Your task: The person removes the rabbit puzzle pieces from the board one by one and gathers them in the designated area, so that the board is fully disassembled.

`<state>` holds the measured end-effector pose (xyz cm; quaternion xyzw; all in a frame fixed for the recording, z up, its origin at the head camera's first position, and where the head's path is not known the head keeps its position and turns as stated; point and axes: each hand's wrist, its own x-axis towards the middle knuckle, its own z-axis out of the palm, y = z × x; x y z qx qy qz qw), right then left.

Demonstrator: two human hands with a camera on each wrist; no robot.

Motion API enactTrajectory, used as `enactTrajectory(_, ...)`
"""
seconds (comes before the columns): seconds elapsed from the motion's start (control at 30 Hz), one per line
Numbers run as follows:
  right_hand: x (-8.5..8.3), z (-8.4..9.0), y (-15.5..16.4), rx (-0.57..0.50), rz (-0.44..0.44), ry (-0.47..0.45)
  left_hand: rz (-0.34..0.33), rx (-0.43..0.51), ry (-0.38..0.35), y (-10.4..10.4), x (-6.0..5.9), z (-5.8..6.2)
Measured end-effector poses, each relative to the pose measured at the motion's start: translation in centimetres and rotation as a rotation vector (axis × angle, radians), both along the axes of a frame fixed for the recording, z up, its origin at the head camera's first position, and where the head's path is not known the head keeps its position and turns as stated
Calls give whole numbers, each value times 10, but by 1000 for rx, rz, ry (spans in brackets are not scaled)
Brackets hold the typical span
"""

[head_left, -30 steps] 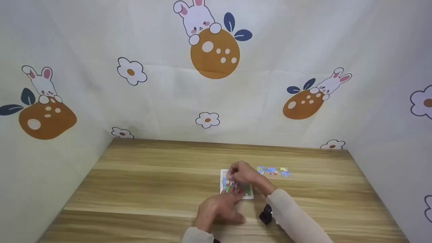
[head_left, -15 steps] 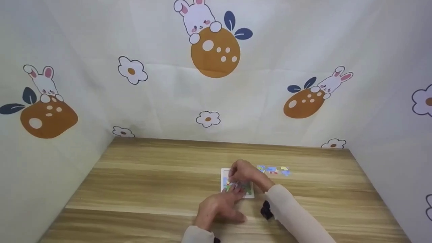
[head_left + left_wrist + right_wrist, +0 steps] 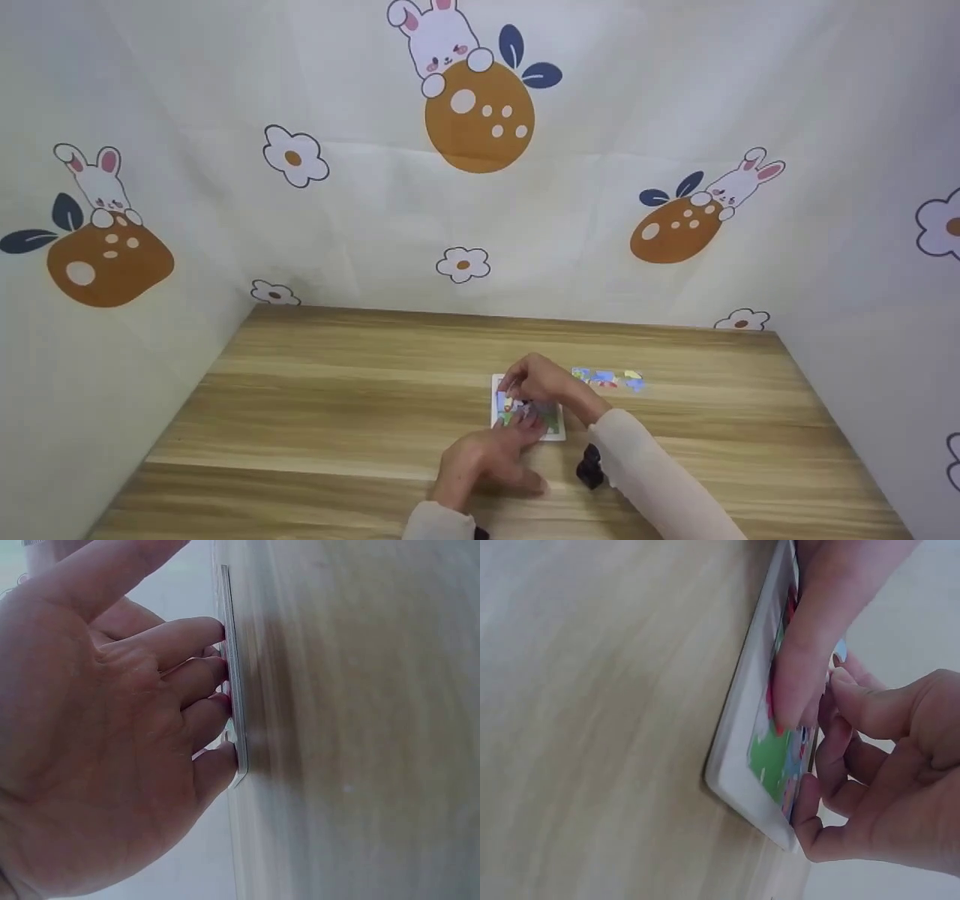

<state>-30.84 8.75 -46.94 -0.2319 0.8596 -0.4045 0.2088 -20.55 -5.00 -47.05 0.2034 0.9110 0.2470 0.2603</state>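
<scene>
A jigsaw puzzle in a white-rimmed tray [image 3: 494, 409] lies on the table, partly covered by both hands. My left hand [image 3: 487, 459] rests its extended fingertips on the near part of the puzzle, thumb held apart over the table. In the left wrist view, the fingers [image 3: 196, 679] meet the tray's edge [image 3: 235, 682]. Above the upper left part of the tray, my right hand [image 3: 541, 379] bends down with curled fingers. The right wrist view shows a light blue puzzle piece [image 3: 841, 651] at its thumb and fingertip, largely hidden by the fingers.
Several loose puzzle pieces [image 3: 604, 378] lie to the right of the tray, beyond the right forearm. A black device [image 3: 590, 469] sits at the right wrist. Patterned fabric walls [image 3: 375, 210] stand around the back and sides of the wooden table [image 3: 337, 405].
The right hand's fingers have shifted slightly left and spread a little over the tray's upper left part. The left hand keeps its place on the puzzle.
</scene>
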Motion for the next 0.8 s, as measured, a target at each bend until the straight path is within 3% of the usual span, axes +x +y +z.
enactTrajectory(0.13,-4,-2,3,-51,2,2,-4,-16,16,-1,1,0)
enactTrajectory(0.3,-9,-3,9,-43,-48,-1,7,-27,0,0,0,0)
enactTrajectory(0.47,-12,5,19,-35,-140,-18,2,-36,11,3,0,1)
enactTrajectory(0.67,-15,16,39,5,-214,-53,48,-30,15,7,0,1)
enactTrajectory(0.8,-16,20,57,35,-241,-44,42,-50,68,9,0,0)
